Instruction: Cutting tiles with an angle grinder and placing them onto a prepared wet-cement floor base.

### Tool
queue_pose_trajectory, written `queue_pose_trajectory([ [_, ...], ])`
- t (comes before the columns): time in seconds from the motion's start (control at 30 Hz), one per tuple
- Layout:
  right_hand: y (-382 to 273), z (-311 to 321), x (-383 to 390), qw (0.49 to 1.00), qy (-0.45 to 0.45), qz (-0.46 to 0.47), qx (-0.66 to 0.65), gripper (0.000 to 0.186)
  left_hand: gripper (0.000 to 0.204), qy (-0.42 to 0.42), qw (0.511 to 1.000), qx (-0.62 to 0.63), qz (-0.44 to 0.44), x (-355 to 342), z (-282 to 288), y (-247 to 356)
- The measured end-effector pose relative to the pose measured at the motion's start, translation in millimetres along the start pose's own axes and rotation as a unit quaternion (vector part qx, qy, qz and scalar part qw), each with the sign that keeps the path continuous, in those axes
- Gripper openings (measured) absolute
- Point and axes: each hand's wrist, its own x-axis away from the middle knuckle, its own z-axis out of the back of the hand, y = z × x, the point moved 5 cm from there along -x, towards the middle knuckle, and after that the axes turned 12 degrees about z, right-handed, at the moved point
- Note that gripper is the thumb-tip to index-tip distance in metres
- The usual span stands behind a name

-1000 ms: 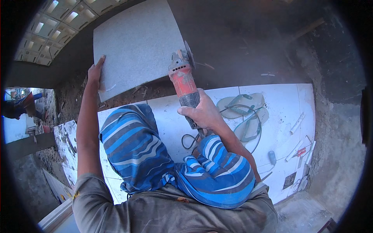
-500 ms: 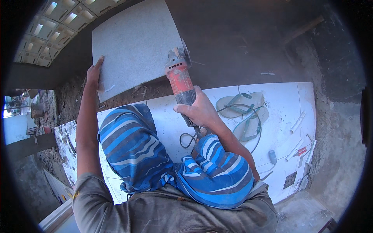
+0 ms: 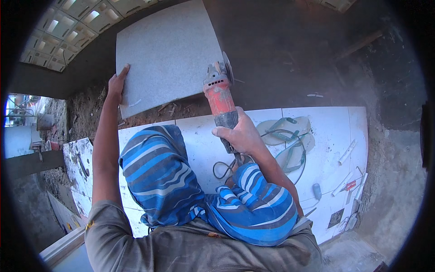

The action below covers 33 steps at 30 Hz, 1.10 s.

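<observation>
My left hand (image 3: 117,85) grips the left edge of a large grey square tile (image 3: 167,54) that leans up from the ground. My right hand (image 3: 240,132) is closed around the dark handle of a red angle grinder (image 3: 219,97). The grinder points up and away, and its disc sits at the tile's right edge near the lower corner. Its black cord loops down behind my right knee. My knees in blue striped trousers (image 3: 163,177) fill the middle of the view.
White laid floor tiles (image 3: 331,136) stretch under me, with a pair of green sandals (image 3: 285,136) to the right and small tools (image 3: 346,186) further right. Bare dark ground lies beyond the tile. Rubble and a dirty tile (image 3: 79,163) lie at left.
The grinder has shifted slightly left and up, bringing its disc to the tile's right edge. My left hand has stayed on the tile's left edge.
</observation>
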Motion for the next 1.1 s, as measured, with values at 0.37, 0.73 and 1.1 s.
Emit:
queue_pose_trajectory([
  [0.37,-30,15,-99,0.995,-0.018,0.054,-0.077,0.030,0.082,0.016,1.000,0.001,-0.008,18,-2,5],
  [0.73,-11,1,-59,0.996,0.019,0.077,-0.035,0.047,0.080,0.009,1.000,0.007,-0.004,8,0,2],
  [1.1,-7,-5,-22,0.999,0.019,0.030,-0.002,0.062,0.083,0.005,1.000,-0.005,0.001,1,4,-3],
])
